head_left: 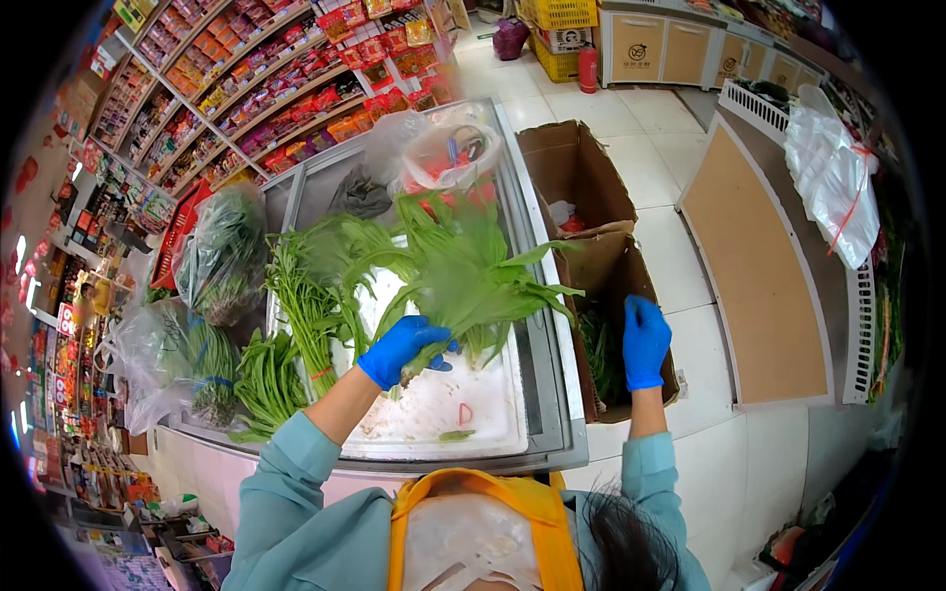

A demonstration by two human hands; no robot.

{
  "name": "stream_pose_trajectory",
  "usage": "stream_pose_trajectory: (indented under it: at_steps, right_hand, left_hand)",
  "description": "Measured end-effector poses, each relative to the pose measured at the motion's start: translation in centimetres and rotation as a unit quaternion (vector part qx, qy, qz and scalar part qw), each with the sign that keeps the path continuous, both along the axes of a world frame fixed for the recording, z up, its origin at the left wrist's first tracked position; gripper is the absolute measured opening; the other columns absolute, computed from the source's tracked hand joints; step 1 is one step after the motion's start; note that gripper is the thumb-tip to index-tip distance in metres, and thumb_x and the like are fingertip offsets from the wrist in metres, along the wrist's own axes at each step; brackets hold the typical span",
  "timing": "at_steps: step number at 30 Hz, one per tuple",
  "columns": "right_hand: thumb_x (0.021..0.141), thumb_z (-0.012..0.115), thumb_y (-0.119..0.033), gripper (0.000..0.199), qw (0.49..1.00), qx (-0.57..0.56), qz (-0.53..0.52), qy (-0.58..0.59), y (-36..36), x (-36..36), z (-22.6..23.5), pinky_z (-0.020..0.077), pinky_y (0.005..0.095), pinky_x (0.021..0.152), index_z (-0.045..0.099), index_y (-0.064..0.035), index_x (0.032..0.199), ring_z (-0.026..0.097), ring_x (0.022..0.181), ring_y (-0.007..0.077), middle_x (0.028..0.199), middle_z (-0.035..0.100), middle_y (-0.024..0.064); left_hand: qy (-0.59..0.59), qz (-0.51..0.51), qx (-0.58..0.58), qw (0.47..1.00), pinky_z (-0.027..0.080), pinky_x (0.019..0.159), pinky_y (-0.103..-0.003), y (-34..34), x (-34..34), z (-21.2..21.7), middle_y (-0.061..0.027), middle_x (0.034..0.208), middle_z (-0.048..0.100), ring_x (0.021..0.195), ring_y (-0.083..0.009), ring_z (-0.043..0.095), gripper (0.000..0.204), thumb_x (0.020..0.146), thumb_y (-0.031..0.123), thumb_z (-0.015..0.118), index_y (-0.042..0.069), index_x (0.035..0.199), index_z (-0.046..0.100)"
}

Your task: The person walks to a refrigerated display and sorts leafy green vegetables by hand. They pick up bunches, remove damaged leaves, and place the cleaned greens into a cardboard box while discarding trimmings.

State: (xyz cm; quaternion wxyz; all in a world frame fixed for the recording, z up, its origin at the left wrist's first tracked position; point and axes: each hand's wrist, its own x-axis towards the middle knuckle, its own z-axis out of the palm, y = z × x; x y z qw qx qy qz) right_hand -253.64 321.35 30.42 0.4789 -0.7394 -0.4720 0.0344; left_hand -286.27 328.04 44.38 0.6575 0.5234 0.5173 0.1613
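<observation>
My left hand [409, 349], in a blue glove, is closed around the stem end of a bunch of leafy greens [463, 271], whose broad leaves fan out away from me. It holds them above a white foam tray [483, 424] with dirt specks and a loose leaf piece [456, 435]. My right hand [645, 342], also blue-gloved, is over the edge of a cardboard box [658, 286] that has green leaves [601, 355] inside. Its fingers are together and bent, with nothing seen sticking out. Left of the tray lie a banded bundle of greens [301, 315] and another leafy bunch [266, 384].
Bagged greens [222, 261] and a red basket [177, 231] stand at the left. A plastic bag [448, 158] lies at the counter's far end. Beyond it are packed snack shelves [246, 79]. A second cardboard box [576, 172] and a tan panel [759, 276] are at the right.
</observation>
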Motion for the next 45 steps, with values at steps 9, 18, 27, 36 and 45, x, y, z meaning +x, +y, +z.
stream_pose_trajectory:
  at_steps: [9, 18, 27, 36, 45]
  right_hand:
    - [0.074, 0.062, -0.015, 0.026, 0.972, 0.026, 0.231, -0.042, 2.2, -10.1, 7.1, 0.0487, 0.0324, 0.063, 0.061, -0.0108, 0.099, 0.060, 0.073, 0.0263, 0.108, 0.056, 0.0104]
    - [0.072, 0.065, -0.022, 0.009, 0.928, 0.086, 0.289, -0.217, 1.4, -9.6, 7.6, 0.0427, 0.0296, 0.046, 0.063, -0.0126, 0.074, 0.054, 0.052, 0.0215, 0.062, 0.056, 0.0038]
    - [0.076, 0.062, -0.012, 0.006, 0.983, 0.051, 0.157, -0.081, -3.7, -0.7, 3.0, 0.0470, 0.0304, 0.050, 0.066, -0.0072, 0.077, 0.058, 0.056, 0.0256, 0.067, 0.061, 0.0121]
    - [0.078, 0.060, -0.010, 0.034, 0.943, 0.092, 0.312, 0.073, 3.9, -11.1, 9.7, 0.0488, 0.0297, 0.072, 0.055, -0.0036, 0.111, 0.059, 0.091, 0.0294, 0.111, 0.054, 0.0176]
    - [0.085, 0.051, -0.014, 0.020, 0.782, -0.008, 0.391, 0.485, 9.9, -11.8, 7.7, 0.0414, 0.0207, 0.050, 0.061, -0.0003, 0.093, 0.050, 0.053, 0.0075, 0.069, 0.056, 0.0027]
  left_hand:
    - [-0.008, 0.004, 0.033, 0.999, 0.054, 0.068, -0.036, -2.2, 2.8, 2.9, -0.0126, 0.086, 0.060, 0.068, -0.0178, 0.059, 0.022, 0.082, 0.013, 0.054, -0.002, 0.098, 0.054]
    - [-0.064, 0.096, -0.059, 0.992, 0.053, 0.064, -0.034, 1.7, 0.2, -2.4, -0.0099, 0.088, 0.059, 0.074, -0.0186, 0.059, 0.024, 0.083, 0.015, 0.054, 0.001, 0.102, 0.051]
    - [0.008, 0.170, 0.028, 0.985, 0.041, 0.048, -0.025, 2.3, 0.8, -1.7, -0.0065, 0.078, 0.057, 0.061, -0.0129, 0.052, 0.016, 0.081, 0.016, 0.055, 0.005, 0.092, 0.052]
    - [0.060, -0.071, 0.070, 0.993, 0.042, 0.045, -0.026, 0.5, 0.8, -3.9, -0.0080, 0.078, 0.058, 0.055, -0.0132, 0.051, 0.024, 0.082, 0.023, 0.055, 0.000, 0.090, 0.051]
    - [0.064, -0.053, 0.056, 0.995, 0.039, 0.045, -0.023, -0.8, 0.7, -0.8, -0.0045, 0.080, 0.057, 0.059, -0.0100, 0.049, 0.022, 0.083, 0.022, 0.055, 0.004, 0.096, 0.053]
